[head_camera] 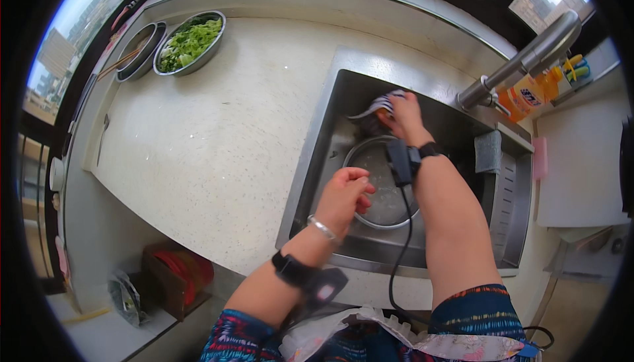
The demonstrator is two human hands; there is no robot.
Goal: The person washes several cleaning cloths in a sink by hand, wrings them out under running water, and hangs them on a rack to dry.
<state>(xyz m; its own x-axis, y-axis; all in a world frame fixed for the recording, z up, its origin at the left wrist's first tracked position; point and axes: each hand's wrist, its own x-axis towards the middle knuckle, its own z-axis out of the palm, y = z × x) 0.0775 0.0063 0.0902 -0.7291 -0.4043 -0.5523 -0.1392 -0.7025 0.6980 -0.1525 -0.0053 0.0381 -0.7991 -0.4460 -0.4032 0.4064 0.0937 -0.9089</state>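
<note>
My right hand [407, 114] grips a bunched, dark-and-white striped cloth [382, 107] at the far side of the stainless steel sink [308, 164]. Something orange shows beside the fingers, too blurred to name. Below that hand, a round metal basin [389, 226] with water in it stands on the sink floor. My left hand [349, 191] hovers over the basin's left rim, fingers loosely curled and slightly apart, holding nothing visible. The right wrist and a strapped-on device with a cable hide part of the basin.
A metal faucet [520, 64] and an orange detergent bottle [530, 95] stand at the back right. A grey cloth [488, 151] hangs over the sink's right ledge. On the counter [223, 139], a bowl of chopped greens [190, 45] sits near other bowls with chopsticks [119, 64].
</note>
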